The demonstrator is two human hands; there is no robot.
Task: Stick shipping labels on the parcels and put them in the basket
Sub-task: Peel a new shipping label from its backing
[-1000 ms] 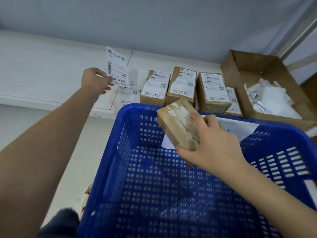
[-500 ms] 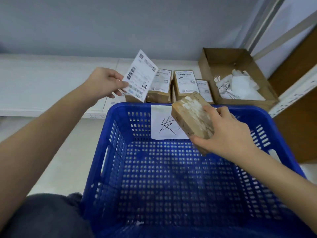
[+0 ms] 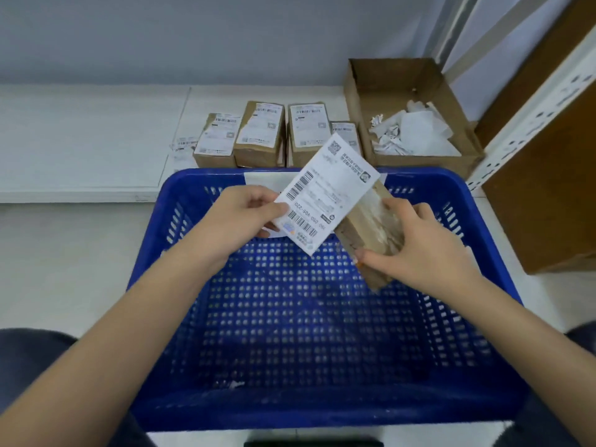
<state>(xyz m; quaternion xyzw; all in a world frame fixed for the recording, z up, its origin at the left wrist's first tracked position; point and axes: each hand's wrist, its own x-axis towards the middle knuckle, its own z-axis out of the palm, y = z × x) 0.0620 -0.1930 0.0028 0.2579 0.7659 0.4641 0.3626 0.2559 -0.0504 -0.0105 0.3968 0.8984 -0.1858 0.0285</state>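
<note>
Labelling step: label brought to parcel above the basket, not yet stuck, I judge.
Basket (image 3: 154,262): blue, near, centre; no parcels visible inside.
Box (image 3: 361,91): far right, holding paper scraps.
Labelled parcels (image 3: 259,133): far, behind basket.
Parcel (image 3: 371,227): grasped by right hand (image 3: 419,243).
Label (image 3: 325,195): pinched by left hand (image 3: 238,217), overlapping parcel's left edge.
Next: square label, press flat.

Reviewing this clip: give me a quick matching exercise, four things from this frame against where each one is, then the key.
Things:
1. shipping label
2. unlabelled parcel
3. crumpled backing paper
4. labelled parcels

Places:
A. in the open cardboard box
B. gripped by the right hand
C. on the white shelf behind the blue basket
D. pinched by the left hand

Pairs: 1-D, 2-B, 3-A, 4-C
</note>
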